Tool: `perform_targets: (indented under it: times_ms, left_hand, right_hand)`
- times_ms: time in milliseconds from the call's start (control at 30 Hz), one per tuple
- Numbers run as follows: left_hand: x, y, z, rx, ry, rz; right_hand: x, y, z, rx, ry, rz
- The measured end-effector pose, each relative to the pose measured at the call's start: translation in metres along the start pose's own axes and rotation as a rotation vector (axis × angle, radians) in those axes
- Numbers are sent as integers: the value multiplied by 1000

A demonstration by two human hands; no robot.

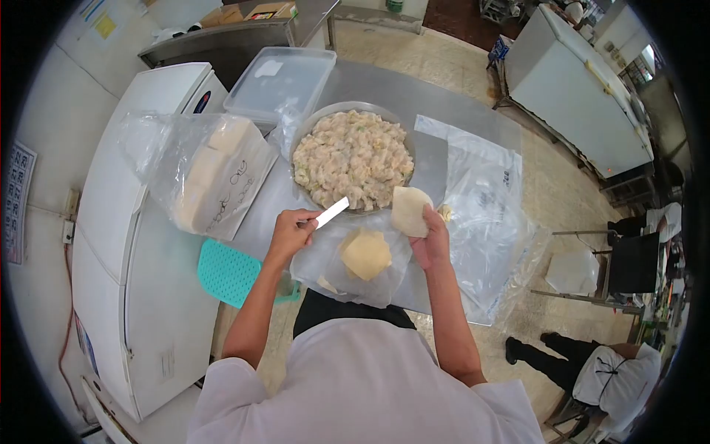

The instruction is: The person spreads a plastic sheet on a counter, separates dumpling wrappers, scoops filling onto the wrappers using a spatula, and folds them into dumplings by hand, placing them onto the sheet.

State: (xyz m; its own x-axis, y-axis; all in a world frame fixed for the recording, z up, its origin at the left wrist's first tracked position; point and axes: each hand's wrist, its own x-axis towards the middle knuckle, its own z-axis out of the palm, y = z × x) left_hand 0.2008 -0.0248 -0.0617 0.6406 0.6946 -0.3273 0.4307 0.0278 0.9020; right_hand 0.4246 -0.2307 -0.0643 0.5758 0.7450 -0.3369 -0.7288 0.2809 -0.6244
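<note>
My left hand is closed around a flat white spreader stick, its tip near the front rim of a large round metal bowl. Heaped in the bowl is a pale, chunky minced filling with green bits. Between thumb and fingers, my right hand grips a thin dumpling wrapper just right of the bowl's front edge. No filling shows on its visible face. Below and between both hands, a stack of yellowish wrappers lies on clear plastic. A small pale dumpling-like piece sits beside my right hand.
Plastic sheeting covers the table's right side. Left of the bowl lie a bag of wrapper stacks and a lidded clear container. A white freezer and turquoise basket stand left. Another person is at lower right.
</note>
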Motion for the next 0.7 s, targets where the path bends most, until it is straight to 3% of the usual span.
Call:
perform_targets:
  times_ms: [233,300,333,400,433,500,633,700]
  left_hand:
    - [-18,44,0,-33,-41,126]
    - [-17,37,15,112,19,491]
    - [-17,32,23,114,19,493]
    - [-22,22,36,484,111,722]
    - [-30,27,34,485,110,727]
    - [-52,51,25,573,73,531]
    - [-54,66,44,362,135,610]
    - [-44,54,47,469,-6,613]
  right_hand:
    - [20,24,42,261,63,114]
    - [22,24,58,332,66,165]
    - [22,21,67,353,26,191]
    - [26,23,67,372,-17,217]
    - [35,28,58,340,74,150]
    - [39,29,50,314,180,75]
    - [33,30,51,274,163,12]
    - [34,31,48,221,158,28]
